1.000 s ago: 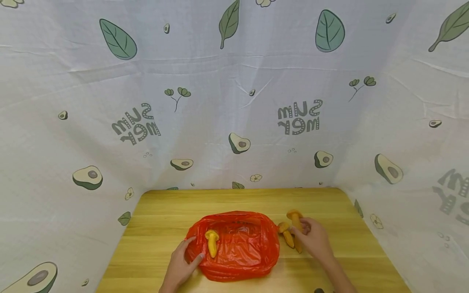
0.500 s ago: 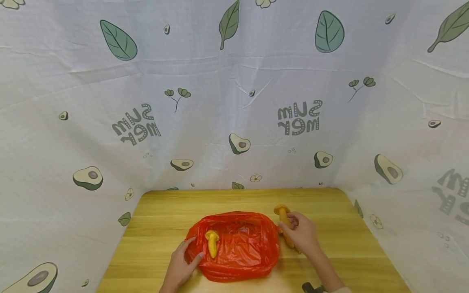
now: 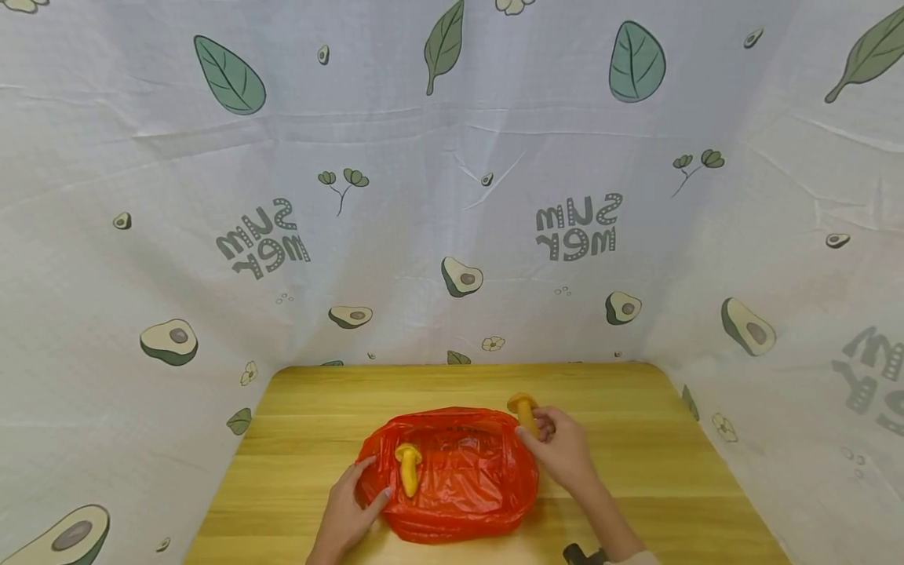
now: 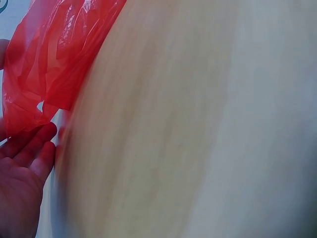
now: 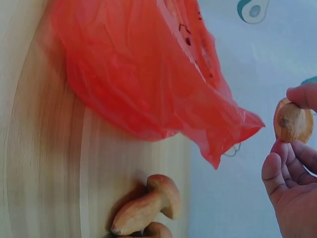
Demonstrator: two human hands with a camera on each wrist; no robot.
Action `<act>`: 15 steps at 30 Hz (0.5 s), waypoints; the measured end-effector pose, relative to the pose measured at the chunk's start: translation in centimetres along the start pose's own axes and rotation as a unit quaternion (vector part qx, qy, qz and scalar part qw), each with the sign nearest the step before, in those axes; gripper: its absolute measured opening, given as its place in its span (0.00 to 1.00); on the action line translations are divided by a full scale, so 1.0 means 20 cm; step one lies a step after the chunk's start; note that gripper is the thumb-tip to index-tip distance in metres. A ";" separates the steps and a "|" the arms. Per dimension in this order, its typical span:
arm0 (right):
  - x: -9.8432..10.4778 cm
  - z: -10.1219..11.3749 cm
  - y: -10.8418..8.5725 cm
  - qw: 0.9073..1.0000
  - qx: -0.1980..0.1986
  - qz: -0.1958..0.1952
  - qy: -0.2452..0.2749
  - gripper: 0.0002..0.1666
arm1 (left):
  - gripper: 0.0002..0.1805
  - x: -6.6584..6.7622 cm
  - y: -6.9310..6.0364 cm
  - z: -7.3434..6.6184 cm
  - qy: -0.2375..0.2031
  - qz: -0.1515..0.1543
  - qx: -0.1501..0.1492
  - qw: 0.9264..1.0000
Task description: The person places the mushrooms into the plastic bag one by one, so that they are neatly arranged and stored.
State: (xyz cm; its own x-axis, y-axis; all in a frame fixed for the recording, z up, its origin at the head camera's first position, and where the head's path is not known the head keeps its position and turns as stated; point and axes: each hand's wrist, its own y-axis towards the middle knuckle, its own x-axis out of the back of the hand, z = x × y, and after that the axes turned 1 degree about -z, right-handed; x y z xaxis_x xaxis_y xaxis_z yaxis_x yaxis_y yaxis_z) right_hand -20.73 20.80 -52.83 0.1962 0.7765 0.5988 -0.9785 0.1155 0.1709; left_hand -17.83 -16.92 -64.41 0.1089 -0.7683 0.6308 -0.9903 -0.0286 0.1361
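Note:
A red plastic bag [image 3: 459, 494] lies with its mouth spread on the wooden table. Inside, near its left side, is a yellow mushroom [image 3: 409, 469]. My left hand [image 3: 348, 510] holds the bag's left edge; in the left wrist view, fingers [image 4: 43, 158] curl beside the red plastic. Above the bag's right rim, my right hand [image 3: 561, 447] pinches another mushroom [image 3: 523, 413] by its stem, cap pointing away. In the right wrist view the held mushroom [image 5: 292, 121] is seen end-on between thumb and fingers, apart from the bag.
On the table beside the bag lies a mushroom [image 5: 143, 210], with part of another mushroom [image 5: 157, 231] at the lower frame edge; the right hand hides them in the head view. A white cloth [image 3: 452, 235] with avocado and leaf prints hangs behind the wooden table [image 3: 636, 408].
My right hand has lifted the mushroom from the table and carried it left, to above the bag's right rim. The left hand and the bag have stayed in place.

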 end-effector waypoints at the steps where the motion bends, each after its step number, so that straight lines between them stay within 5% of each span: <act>1: -0.01 0.01 0.00 1.000 -0.004 0.003 0.001 0.26 | 0.38 0.00 0.00 0.00 0.000 0.001 0.002 1.000; 15: -0.10 0.09 -0.02 0.999 -0.002 0.017 0.035 0.22 | 0.38 0.00 0.00 -0.01 -0.002 0.001 0.010 1.000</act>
State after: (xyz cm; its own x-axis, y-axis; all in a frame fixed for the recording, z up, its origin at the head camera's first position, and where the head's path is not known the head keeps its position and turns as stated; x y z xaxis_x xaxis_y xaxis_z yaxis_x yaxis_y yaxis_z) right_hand -20.61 18.02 -52.74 0.1590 0.8215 0.5476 -0.9846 0.0911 0.1491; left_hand -17.81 -16.87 -64.22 0.1070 -0.7704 0.6285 -0.9920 -0.0405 0.1192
